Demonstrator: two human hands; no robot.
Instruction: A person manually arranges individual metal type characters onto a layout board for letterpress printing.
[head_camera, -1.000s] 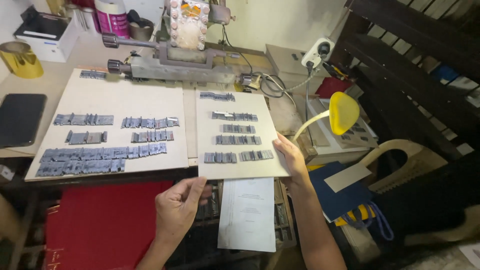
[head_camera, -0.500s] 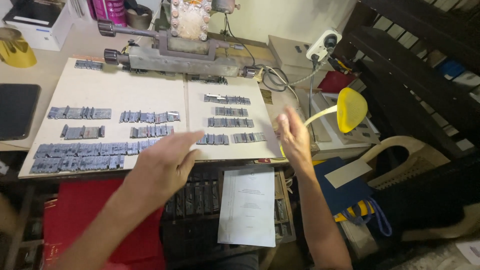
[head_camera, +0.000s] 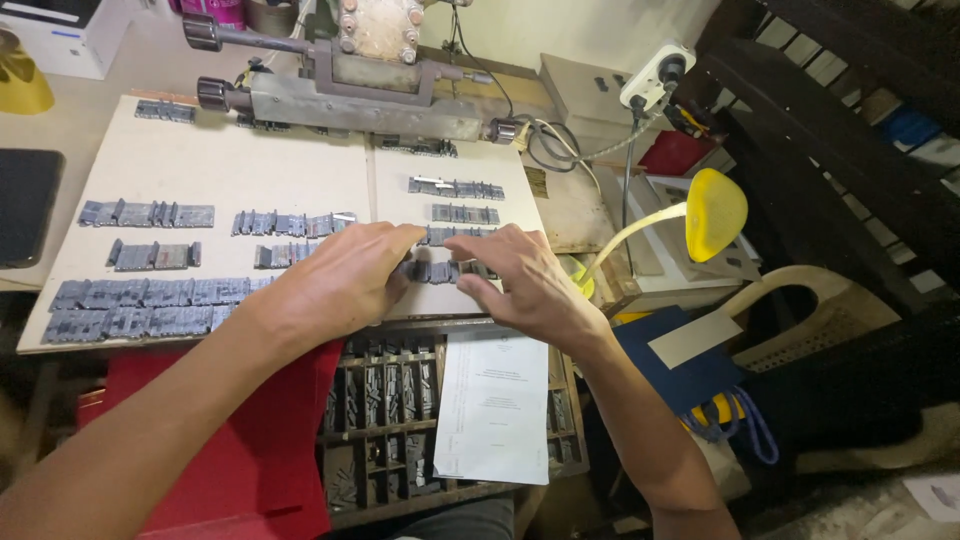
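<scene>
Closing on the front type row (head_camera: 445, 270), left hand (head_camera: 335, 285) and right hand (head_camera: 525, 285) grips spread (other rows (head_camera: 455, 188) already set

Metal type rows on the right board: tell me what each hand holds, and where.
Nothing is lifted. Both hands, left hand and right hand, press fingertips against the lowest row of metal type from either end.

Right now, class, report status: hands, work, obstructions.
Left hand and right hand on lowest row of grey metal type blocks, right pale board. Nothing blocking.
</scene>
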